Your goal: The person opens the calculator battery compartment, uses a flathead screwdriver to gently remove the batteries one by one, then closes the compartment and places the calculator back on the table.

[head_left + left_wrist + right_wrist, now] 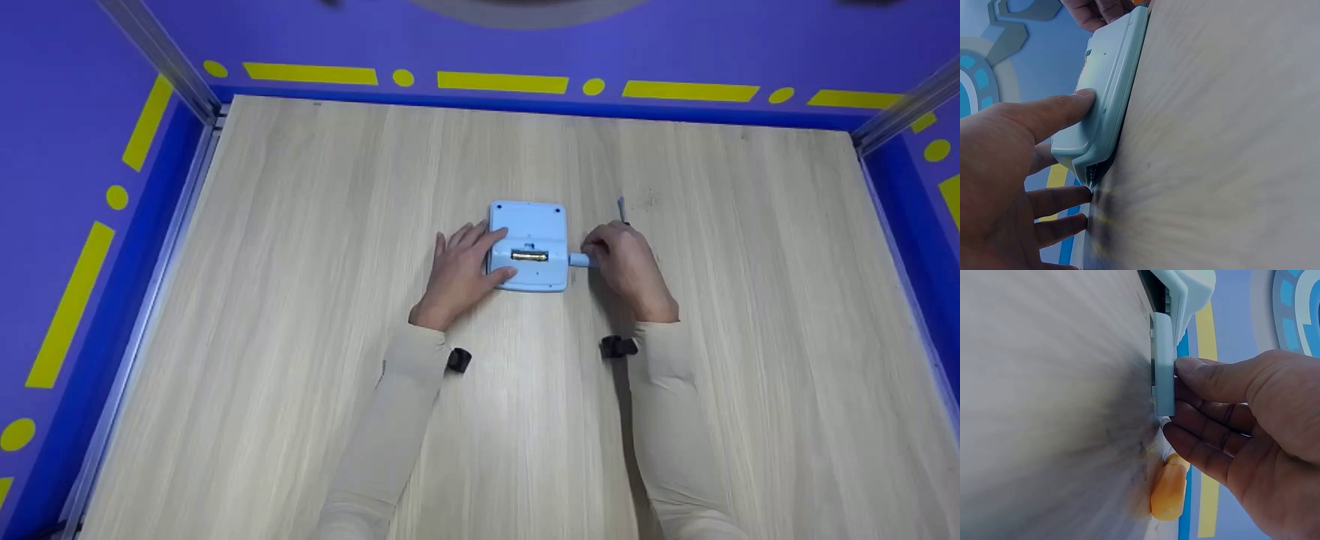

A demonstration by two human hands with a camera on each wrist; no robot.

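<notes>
A light-blue calculator [529, 217] lies back side up on the table, its battery compartment uncovered with a battery [529, 256] inside. My left hand [461, 274] rests on its left edge. The thumb presses on the back, and the other fingers spread fairly straight along the side, as the left wrist view also shows. To the right of the calculator, my right hand [626, 262] pinches a small light-blue battery cover [1163, 365] low at the tabletop. Its thumb is on the cover's outer face and the fingers are bent at its edge. The hand partly hides the cover in the head view.
Just beyond the right hand is an orange-handled tool [1169, 492]. A thin grey-blue rod [621, 208] sticks out past the fingers in the head view. Dark specks mark the wooden table [750, 300] nearby. Blue panels [517, 52] wall the back and sides.
</notes>
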